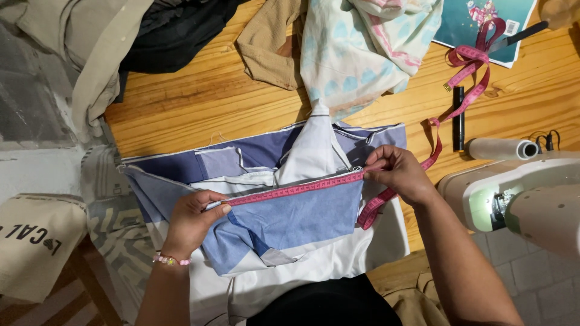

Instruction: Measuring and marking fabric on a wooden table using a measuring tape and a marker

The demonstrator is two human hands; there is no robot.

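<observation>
Pink measuring tape (296,190) lay stretched flat along the top edge of a folded blue cotton fabric piece (290,220), which rested on a larger blue and white cloth (314,259) spread at the near edge of the orange-brown wooden table (199,96). The left hand (192,220) pinned one end of the tape against the fabric, thumb pressed down on it and the other fingers curled over the cloth edge; a beaded bracelet (171,260) circled that wrist. The right hand (397,174) pinched the tape at the fabric's right corner between thumb and fingertips, fingers close together, and the loose remainder of the tape trailed both down past the hand and up across the table towards a teal printed sheet (477,21). Just beside that trailing length lay a slim black marker pen (458,118). A white sewing machine (519,193) stood at the right, near the right forearm. Farther back on the table sat a pale patterned cloth with light blue shapes (362,45), a tan garment (269,42) and a black one (181,30).
</observation>
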